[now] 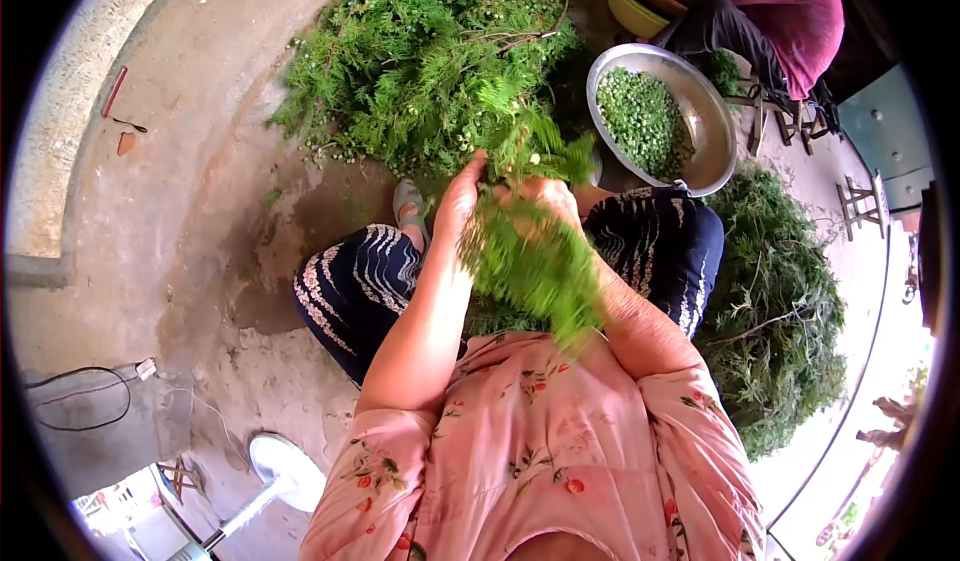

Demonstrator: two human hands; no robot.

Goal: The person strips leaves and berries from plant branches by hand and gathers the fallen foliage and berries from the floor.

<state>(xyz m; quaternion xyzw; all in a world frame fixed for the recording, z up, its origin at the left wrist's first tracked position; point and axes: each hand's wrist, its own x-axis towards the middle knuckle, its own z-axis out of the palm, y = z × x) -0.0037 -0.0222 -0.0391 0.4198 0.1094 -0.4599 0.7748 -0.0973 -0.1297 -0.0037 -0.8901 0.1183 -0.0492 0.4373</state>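
Observation:
Between my two hands is a leafy green evergreen branch (535, 261) with a few small pale round cones on it; its lower part is smeared by motion. My right hand (540, 199) is closed around the stem, its fingers partly covered by leaves. On the other side, my left hand (460, 199) grips the branch's edge, its fingertips partly hidden in foliage. Just beyond my hands lies a large heap of similar branches (410, 61). A wide metal basin (712, 126) at the right of the heap holds many small green cones (640, 121).
Another pile of cut branches (775, 331) lies beside my right leg. A person in a pink top (800, 21) sits past the basin, near a yellow tub (632, 11). Small wooden stools (858, 206) stand at right. A white fan (285, 471) and a cable (85, 396) are at lower left.

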